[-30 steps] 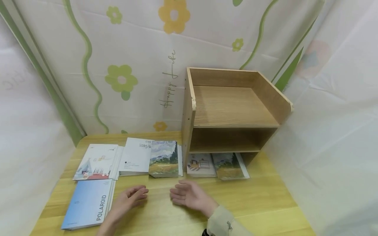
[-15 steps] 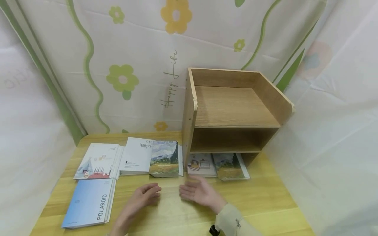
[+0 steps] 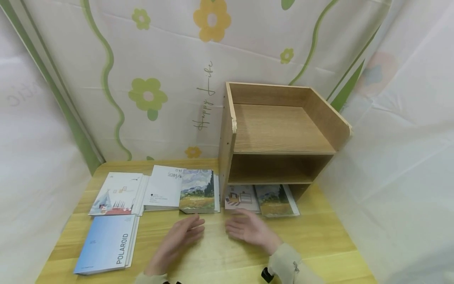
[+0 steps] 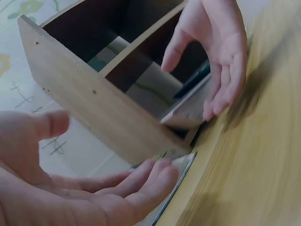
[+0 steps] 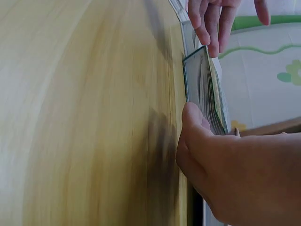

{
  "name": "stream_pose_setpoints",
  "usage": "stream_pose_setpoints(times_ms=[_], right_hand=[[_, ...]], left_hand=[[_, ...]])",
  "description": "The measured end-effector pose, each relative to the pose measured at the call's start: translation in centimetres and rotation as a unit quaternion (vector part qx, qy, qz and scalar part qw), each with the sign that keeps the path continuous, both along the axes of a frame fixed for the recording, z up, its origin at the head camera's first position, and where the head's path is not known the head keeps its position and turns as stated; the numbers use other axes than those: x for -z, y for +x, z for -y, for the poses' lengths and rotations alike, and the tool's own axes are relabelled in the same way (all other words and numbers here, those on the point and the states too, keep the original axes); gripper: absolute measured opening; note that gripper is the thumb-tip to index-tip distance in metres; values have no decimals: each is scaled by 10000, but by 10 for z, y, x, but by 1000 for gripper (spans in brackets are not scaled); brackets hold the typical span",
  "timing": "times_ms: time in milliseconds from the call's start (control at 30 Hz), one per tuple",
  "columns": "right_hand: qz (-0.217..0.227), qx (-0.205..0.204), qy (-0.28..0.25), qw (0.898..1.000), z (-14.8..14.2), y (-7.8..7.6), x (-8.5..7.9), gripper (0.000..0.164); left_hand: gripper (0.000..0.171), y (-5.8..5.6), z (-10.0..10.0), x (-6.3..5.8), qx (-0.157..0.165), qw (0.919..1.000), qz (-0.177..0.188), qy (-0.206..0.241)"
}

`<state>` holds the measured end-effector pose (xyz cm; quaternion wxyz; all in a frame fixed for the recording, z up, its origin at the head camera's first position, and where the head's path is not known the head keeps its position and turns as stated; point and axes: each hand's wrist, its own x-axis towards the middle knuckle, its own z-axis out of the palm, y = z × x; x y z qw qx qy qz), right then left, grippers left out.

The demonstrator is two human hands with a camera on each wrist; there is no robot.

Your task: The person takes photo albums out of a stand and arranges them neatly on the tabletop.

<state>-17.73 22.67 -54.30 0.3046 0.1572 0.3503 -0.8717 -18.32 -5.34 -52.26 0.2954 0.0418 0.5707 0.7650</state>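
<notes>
My left hand [image 3: 184, 236] hovers over the table, fingers extended and holding nothing. It is close to the front of a landscape-painting album [image 3: 196, 191], whose page edges show in the right wrist view as a stack of album pages [image 5: 207, 87]. A short way to the right, my right hand [image 3: 252, 228] faces it with relaxed fingers and no object in it. Just behind its fingers lie a line-drawing album [image 3: 242, 197] and a second landscape album [image 3: 274, 200], both in the shelf's lowest opening. Whether either hand touches an album, I cannot tell.
A wooden shelf [image 3: 283, 126] stands at the back right; its top and middle levels hold nothing visible. Left of it lie a white album [image 3: 163, 187], a tent-picture album [image 3: 117, 193] and a blue POLAROID album [image 3: 104, 242] on the wooden table [image 3: 213, 260]. Fabric walls surround it.
Both hands have moved to the right and slightly away from me across the table, staying apart and facing each other. The albums and shelf have not moved.
</notes>
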Motion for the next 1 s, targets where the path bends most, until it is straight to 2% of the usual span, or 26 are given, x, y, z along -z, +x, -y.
stream_pose_setpoints(times_ms=[200, 367, 467, 733, 1000], right_hand=[[61, 77, 372, 9993, -20, 3, 1, 96], [228, 591, 46, 9980, -33, 4, 0, 98], [270, 830, -107, 9961, -37, 3, 0, 98], [362, 1296, -252, 9906, -40, -2, 2, 98], [461, 1477, -504, 9867, -42, -2, 5, 94]], left_hand=[[92, -9, -18, 6, 203, 9946, 399, 939], [94, -16, -38, 7, 292, 9889, 661, 1296], [93, -20, -48, 9, 362, 9878, 679, 1355], [96, -26, -71, 18, 163, 9886, 832, 1246], [98, -27, -90, 33, -57, 9877, 882, 1289]])
